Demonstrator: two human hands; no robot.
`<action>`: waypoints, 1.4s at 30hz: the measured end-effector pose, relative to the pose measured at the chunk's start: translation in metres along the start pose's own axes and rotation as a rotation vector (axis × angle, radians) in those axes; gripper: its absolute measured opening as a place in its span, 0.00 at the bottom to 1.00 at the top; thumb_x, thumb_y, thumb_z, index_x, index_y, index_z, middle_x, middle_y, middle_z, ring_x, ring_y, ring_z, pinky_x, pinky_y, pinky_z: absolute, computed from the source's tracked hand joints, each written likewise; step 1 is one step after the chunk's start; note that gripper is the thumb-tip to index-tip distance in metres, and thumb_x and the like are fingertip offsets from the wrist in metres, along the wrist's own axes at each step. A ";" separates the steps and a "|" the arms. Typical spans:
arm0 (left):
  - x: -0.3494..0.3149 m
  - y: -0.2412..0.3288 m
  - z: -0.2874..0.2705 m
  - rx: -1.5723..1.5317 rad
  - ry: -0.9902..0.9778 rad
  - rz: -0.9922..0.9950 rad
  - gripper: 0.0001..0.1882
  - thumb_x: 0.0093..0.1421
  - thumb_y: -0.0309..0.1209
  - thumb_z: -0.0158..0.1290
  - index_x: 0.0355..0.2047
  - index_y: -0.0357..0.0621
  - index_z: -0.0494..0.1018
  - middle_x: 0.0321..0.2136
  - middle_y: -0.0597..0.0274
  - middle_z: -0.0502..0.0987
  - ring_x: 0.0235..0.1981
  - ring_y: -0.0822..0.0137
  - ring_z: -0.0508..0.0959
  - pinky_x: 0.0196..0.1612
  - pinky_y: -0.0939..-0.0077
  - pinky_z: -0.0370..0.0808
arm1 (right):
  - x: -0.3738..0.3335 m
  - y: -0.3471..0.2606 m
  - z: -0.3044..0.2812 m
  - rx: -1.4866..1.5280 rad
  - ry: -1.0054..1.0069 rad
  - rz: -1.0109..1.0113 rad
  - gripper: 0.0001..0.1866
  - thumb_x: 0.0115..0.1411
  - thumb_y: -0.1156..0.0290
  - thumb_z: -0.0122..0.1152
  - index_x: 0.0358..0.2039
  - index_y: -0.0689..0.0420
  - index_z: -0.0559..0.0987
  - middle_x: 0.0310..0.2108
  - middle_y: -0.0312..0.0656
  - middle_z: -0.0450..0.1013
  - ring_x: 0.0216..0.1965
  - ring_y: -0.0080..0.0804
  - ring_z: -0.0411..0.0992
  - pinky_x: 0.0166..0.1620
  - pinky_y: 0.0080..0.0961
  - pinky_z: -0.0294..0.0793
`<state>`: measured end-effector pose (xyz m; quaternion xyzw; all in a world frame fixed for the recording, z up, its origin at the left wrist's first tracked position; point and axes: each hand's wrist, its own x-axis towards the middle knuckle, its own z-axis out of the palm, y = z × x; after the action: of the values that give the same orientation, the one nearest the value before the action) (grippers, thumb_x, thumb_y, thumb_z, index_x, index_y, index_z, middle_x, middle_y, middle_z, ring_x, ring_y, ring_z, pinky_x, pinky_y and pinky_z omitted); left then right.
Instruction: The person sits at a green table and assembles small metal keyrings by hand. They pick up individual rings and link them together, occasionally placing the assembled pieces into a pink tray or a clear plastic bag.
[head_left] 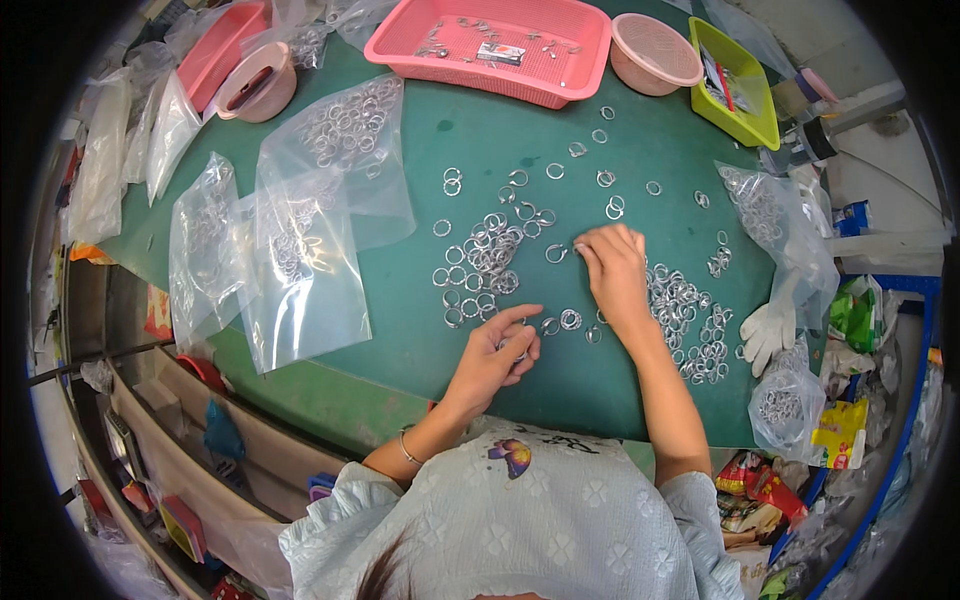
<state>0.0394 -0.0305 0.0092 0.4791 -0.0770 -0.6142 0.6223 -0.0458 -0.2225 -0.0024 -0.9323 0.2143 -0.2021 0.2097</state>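
My left hand (492, 358) is half curled near the table's front edge, its index finger stretched out. Some silver rings seem to lie in its fingers, mostly hidden. My right hand (615, 270) reaches farther in, thumb and index pinched together; what lies between the tips is too small to make out. Just left of those fingertips lies an open silver ring (556, 254). A pile of silver rings (492, 245) sits beyond my left hand, with loose ones around it. Another heap of rings (685, 315) spreads right of my right forearm. Two rings (570, 320) rest between my hands.
Clear plastic bags (310, 310) with rings cover the left side. A pink basket (480, 85), a round pink bowl (655, 55) and a green basket (745, 110) stand at the back. At right lie a white glove (768, 335) and a ring-filled bag (785, 405).
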 end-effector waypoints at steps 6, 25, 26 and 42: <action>0.012 0.007 0.021 -0.448 0.052 -0.149 0.17 0.63 0.34 0.45 0.47 0.34 0.67 0.34 0.59 0.75 0.32 0.71 0.74 0.28 0.83 0.70 | -0.019 -0.043 -0.043 0.580 -0.310 0.180 0.09 0.51 0.80 0.54 0.35 0.63 0.75 0.31 0.43 0.72 0.35 0.38 0.69 0.40 0.28 0.68; 0.057 0.012 0.038 -0.596 0.078 -0.054 0.16 0.63 0.33 0.43 0.45 0.34 0.68 0.44 0.55 0.73 0.46 0.62 0.73 0.50 0.68 0.71 | 0.017 -0.005 -0.045 0.412 -0.201 0.378 0.07 0.47 0.78 0.60 0.29 0.58 0.76 0.29 0.37 0.72 0.33 0.31 0.68 0.44 0.28 0.61; 0.059 0.014 0.039 -0.628 0.084 -0.049 0.16 0.64 0.34 0.42 0.45 0.34 0.68 0.44 0.55 0.73 0.47 0.62 0.73 0.50 0.67 0.71 | 0.017 -0.015 -0.051 0.394 -0.282 0.296 0.07 0.47 0.77 0.60 0.29 0.58 0.76 0.29 0.38 0.72 0.33 0.31 0.68 0.44 0.28 0.61; 0.061 0.011 0.023 -0.610 -0.027 -0.118 0.15 0.63 0.32 0.45 0.48 0.38 0.67 0.36 0.63 0.73 0.32 0.75 0.73 0.28 0.85 0.69 | 0.097 0.023 0.029 -0.111 0.105 0.025 0.09 0.48 0.72 0.62 0.28 0.61 0.73 0.25 0.41 0.69 0.31 0.39 0.66 0.39 0.32 0.64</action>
<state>0.0458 -0.0956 -0.0015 0.2655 0.1304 -0.6503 0.6997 0.0413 -0.2797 -0.0099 -0.9279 0.2475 -0.2358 0.1488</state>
